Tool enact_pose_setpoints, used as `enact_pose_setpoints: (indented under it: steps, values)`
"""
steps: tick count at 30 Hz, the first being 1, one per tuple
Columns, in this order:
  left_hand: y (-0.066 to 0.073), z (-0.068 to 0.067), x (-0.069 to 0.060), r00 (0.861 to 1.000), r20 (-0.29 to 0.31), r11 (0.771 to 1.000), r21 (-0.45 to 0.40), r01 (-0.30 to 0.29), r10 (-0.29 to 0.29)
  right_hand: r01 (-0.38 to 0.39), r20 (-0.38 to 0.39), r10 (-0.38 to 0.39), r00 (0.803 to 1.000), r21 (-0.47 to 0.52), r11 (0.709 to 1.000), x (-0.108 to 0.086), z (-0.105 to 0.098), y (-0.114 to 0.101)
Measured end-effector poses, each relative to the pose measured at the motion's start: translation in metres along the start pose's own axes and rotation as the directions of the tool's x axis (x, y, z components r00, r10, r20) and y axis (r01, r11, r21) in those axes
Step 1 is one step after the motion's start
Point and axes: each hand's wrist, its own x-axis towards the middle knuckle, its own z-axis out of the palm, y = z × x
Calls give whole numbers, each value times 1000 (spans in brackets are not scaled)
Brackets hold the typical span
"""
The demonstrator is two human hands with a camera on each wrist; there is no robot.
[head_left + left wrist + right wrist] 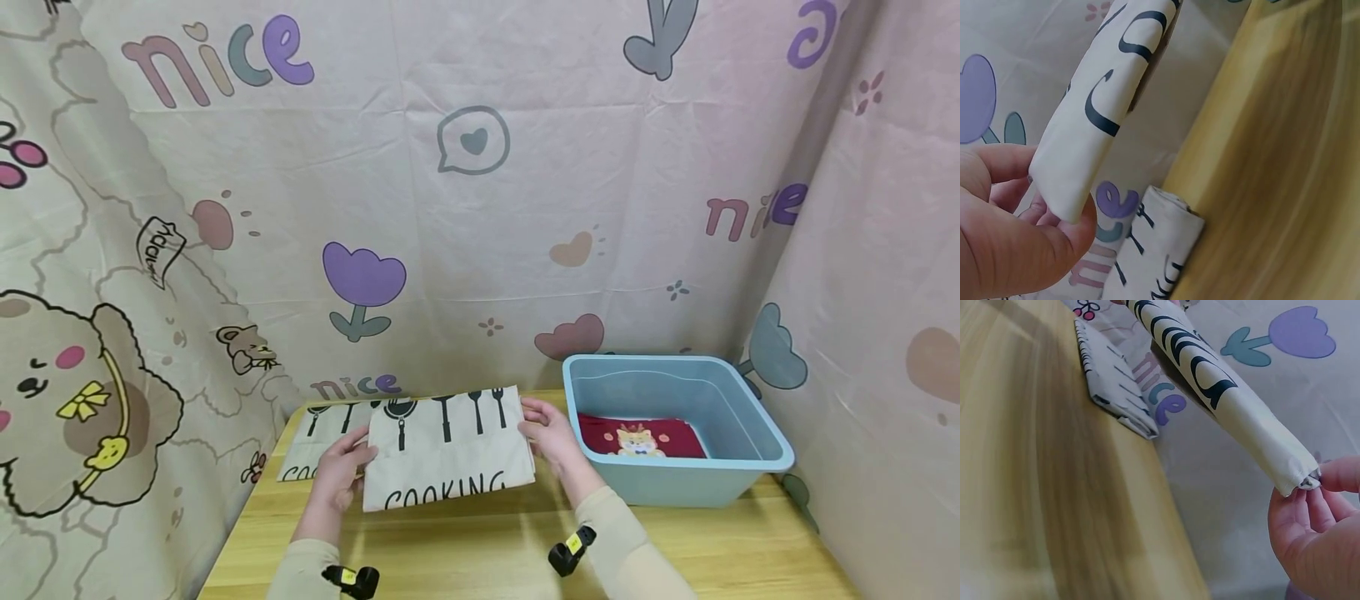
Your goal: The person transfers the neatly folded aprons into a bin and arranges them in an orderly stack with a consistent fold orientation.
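Observation:
A folded white cloth [450, 450] printed with black utensils and the word COOKING is held up above the table between both hands. At its left edge, the left hand [341, 471] pinches it between thumb and fingers; the left wrist view shows that hand [1029, 219] at the cloth's end [1079, 162]. The right hand [553, 437] grips the opposite edge, and in the right wrist view the fingers of this hand [1319, 525] pinch the cloth's corner [1260, 437]. Behind and to the left, a second folded cloth [300, 446] with similar print lies on the table.
On the right of the wooden table [465, 554] stands a light blue plastic bin [675, 483]. Inside it lies a dark red cloth [678, 437] with a cartoon animal on it. A printed curtain [480, 233] hangs behind the table and along both sides.

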Motion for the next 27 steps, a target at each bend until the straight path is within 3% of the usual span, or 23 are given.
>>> enact_pose_setpoints:
  steps: [16, 27]
  values:
    - [37, 24, -4, 999, 34, 999, -33, -20, 21, 37, -7, -37, 999, -40, 999, -6, -19, -41]
    - [53, 47, -9, 997, 67, 998, -55, -36, 40, 36, -17, -37, 999, -57, 998, -11, -42, -61]
